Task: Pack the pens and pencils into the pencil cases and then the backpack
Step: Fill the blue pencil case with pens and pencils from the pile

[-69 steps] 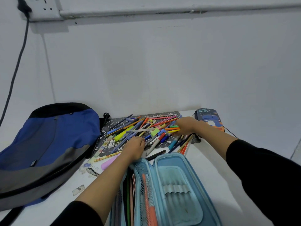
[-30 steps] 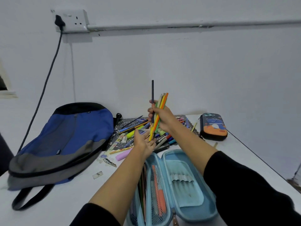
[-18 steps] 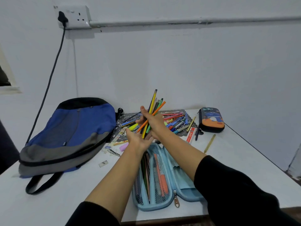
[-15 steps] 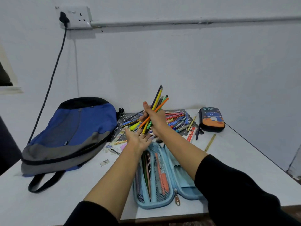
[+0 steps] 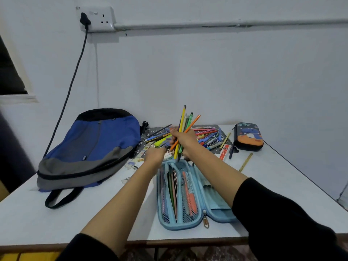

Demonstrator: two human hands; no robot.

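Note:
My right hand (image 5: 185,141) grips a bundle of coloured pencils (image 5: 185,119), held steeply with the lower tips just above the far end of the open light blue pencil case (image 5: 188,226). The case lies flat in front of me, with several pens and pencils in its mesh pockets. My left hand (image 5: 155,156) is blurred at the case's far left corner, its fingers stretched toward the bundle's lower ends. A loose pile of pens and pencils (image 5: 209,136) lies on a patterned mat behind. The blue and grey backpack (image 5: 94,144) lies on the left.
A second, dark pencil case (image 5: 248,137) with an orange print stands zipped at the back right. A red-and-white ruler (image 5: 224,152) and a yellow ruler (image 5: 245,162) lie near it. A black cable (image 5: 71,72) hangs from the wall socket behind the backpack. The table's front edge is close.
My right hand lifted a bundle of pencils out of the pile and brought it down over the case's far end. My left hand drew back to the case's far corner.

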